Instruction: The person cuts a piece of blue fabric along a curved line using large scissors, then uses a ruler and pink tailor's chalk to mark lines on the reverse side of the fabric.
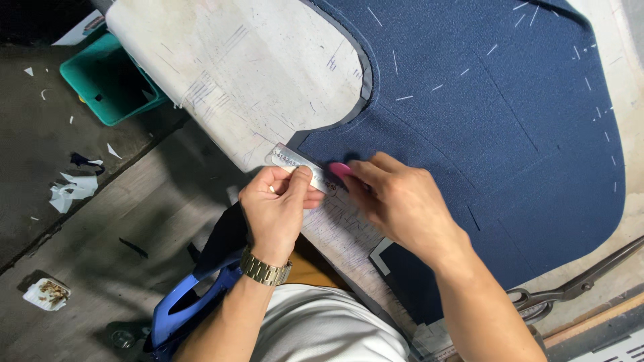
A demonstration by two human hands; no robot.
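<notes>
My left hand (278,204), with a metal watch on the wrist, pinches a short metal ruler (290,161) flat against the table's near edge. Beside it my right hand (396,198) holds a pink piece of tailor's chalk (340,169) at the ruler's end, on the edge of a large piece of navy blue fabric (496,121). The fabric is spread over a worn white table (241,74) and carries white chalk dashes and faint drawn lines.
Big dark tailor's shears (570,288) lie at the fabric's right. On the floor at the left stand a teal bin (111,80), paper scraps (74,188) and a small tray (45,293). A blue stool (191,305) is below me.
</notes>
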